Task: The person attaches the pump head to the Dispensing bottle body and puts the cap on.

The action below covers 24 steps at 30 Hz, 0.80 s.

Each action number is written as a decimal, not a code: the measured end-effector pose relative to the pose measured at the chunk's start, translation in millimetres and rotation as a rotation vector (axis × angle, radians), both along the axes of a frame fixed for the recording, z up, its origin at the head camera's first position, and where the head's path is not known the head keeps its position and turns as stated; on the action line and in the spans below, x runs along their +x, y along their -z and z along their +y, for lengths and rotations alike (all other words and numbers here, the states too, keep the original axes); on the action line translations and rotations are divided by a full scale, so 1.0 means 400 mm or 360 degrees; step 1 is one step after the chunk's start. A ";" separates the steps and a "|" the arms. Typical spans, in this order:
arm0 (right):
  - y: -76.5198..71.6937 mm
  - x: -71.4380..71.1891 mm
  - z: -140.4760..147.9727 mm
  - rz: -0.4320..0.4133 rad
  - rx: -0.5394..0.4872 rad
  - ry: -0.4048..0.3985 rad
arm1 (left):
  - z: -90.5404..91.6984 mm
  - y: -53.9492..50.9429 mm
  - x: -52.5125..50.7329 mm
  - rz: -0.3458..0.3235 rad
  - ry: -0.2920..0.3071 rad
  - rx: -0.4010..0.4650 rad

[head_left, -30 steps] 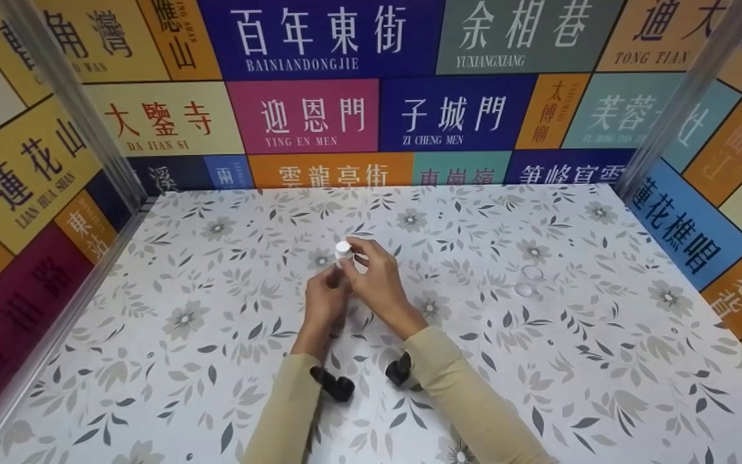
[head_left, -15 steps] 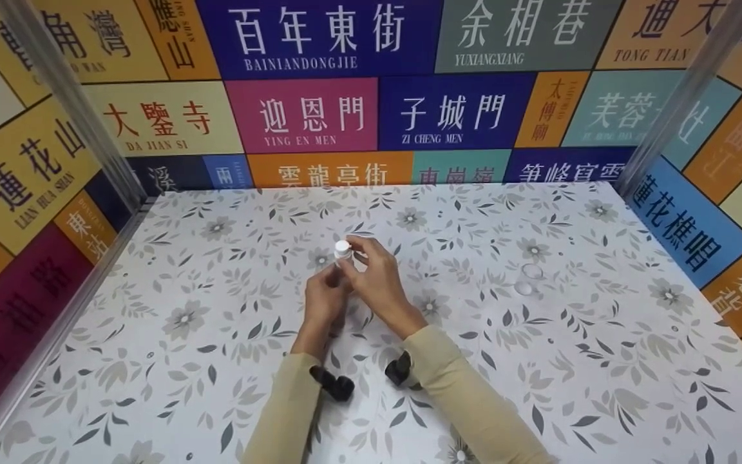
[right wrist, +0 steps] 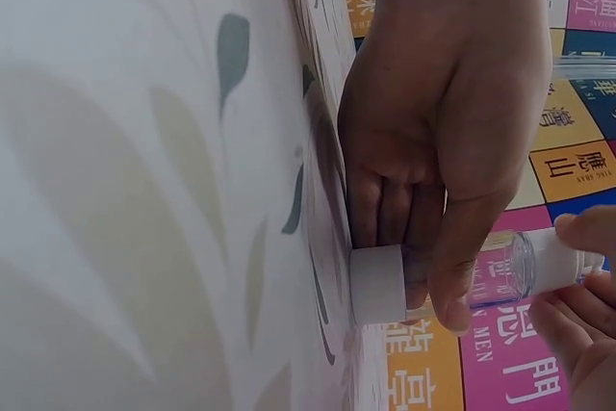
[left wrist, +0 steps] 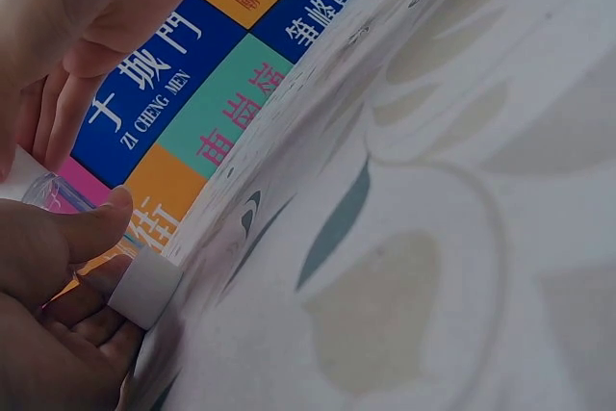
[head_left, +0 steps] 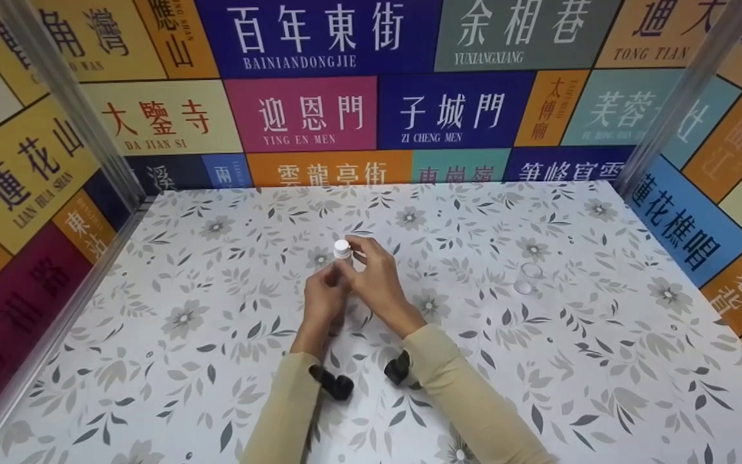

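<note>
Near the middle of the table, both hands hold a small clear bottle [right wrist: 520, 265] upright. Its lower end is a white cap-like piece [right wrist: 377, 284] that stands at the tabletop, also visible in the left wrist view as a white end piece [left wrist: 144, 286]. My left hand [head_left: 324, 299] grips the bottle low down, thumb and fingers around its clear body. Higher up, my right hand [head_left: 377, 280] pinches the white cap [head_left: 342, 247] at the top between thumb and fingers. Fingers hide much of the bottle in the head view.
To the right on the flower-patterned table [head_left: 184, 380] lies a small transparent cup-like piece [head_left: 529, 280]. Printed panels [head_left: 319, 113] with large characters wall in the back and sides. Clear upright strips [head_left: 686, 103] stand at the back corners.
The hands and bottle keep nearly the same place and hold. Only a very slight shift of the head view shows.
</note>
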State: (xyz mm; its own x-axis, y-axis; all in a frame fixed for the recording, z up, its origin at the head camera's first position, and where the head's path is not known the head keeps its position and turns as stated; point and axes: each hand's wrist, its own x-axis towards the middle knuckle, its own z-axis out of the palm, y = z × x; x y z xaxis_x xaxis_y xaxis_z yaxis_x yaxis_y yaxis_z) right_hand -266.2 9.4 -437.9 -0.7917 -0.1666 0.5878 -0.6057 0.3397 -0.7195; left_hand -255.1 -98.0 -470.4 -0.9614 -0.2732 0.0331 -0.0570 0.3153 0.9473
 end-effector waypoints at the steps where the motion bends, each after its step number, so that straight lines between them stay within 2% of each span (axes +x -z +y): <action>1: 0.000 0.000 0.000 -0.0006 0.0003 -0.0004 | 0.001 0.000 0.000 -0.0010 0.0001 0.0005; 5: 0.001 0.000 0.000 0.0021 0.0010 0.0001 | 0.001 0.000 -0.001 -0.0032 -0.0002 0.0008; 12: -0.002 0.001 0.001 0.0014 0.0006 0.0017 | -0.002 0.001 -0.001 0.0045 -0.0032 -0.0058; 18: -0.003 0.001 0.002 -0.0027 0.0024 -0.0002 | -0.002 0.000 -0.002 0.0021 -0.0005 -0.0016; 24: 0.002 -0.002 0.001 0.0028 0.0022 -0.0008 | -0.001 0.000 -0.001 0.0050 0.0004 -0.0035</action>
State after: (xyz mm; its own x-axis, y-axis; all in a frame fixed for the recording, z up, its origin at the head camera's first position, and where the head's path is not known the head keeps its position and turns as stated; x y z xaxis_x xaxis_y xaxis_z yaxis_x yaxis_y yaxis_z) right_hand -267.2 9.8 -438.7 -0.7805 -0.1790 0.5990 -0.6198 0.3466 -0.7040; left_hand -255.4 -98.5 -470.6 -0.9605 -0.2697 0.0693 -0.0264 0.3361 0.9414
